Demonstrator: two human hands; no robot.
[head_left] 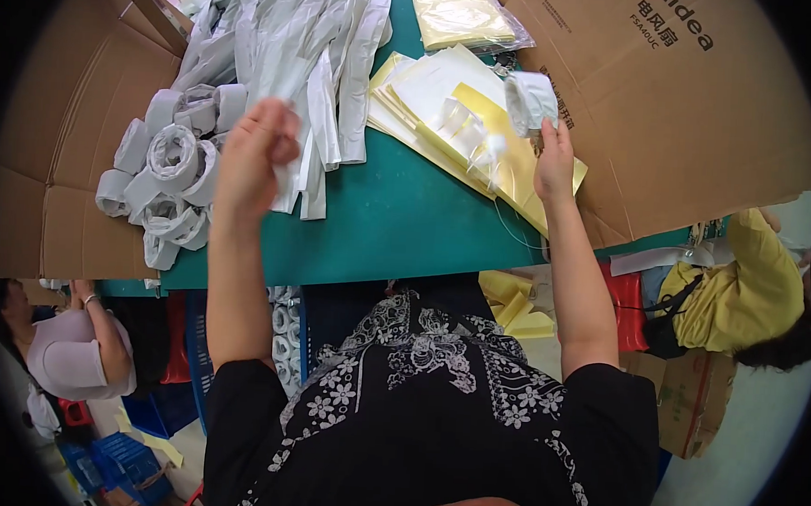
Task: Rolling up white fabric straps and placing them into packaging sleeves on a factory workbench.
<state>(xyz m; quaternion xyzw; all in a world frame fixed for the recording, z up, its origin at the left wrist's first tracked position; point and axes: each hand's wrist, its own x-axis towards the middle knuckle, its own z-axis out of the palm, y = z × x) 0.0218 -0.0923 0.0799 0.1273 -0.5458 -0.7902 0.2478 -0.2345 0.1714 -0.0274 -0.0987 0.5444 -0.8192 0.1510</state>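
My left hand (251, 156) is raised over the green table (398, 216), its fingers pinched on a long white strip (291, 67) from the loose heap of white strips at the back. My right hand (554, 160) holds a rolled white strip (530, 100) up over a stack of yellow backing sheets (457, 120). Several finished white rolls (169, 175) lie piled at the table's left.
Cardboard boxes flank the table at left (67, 130) and right (693, 103). A clear bag of yellow sheets (461, 16) lies at the back. One person in yellow (748, 286) bends at right, another in pink (76, 347) at lower left. Blue crates (120, 462) stand below.
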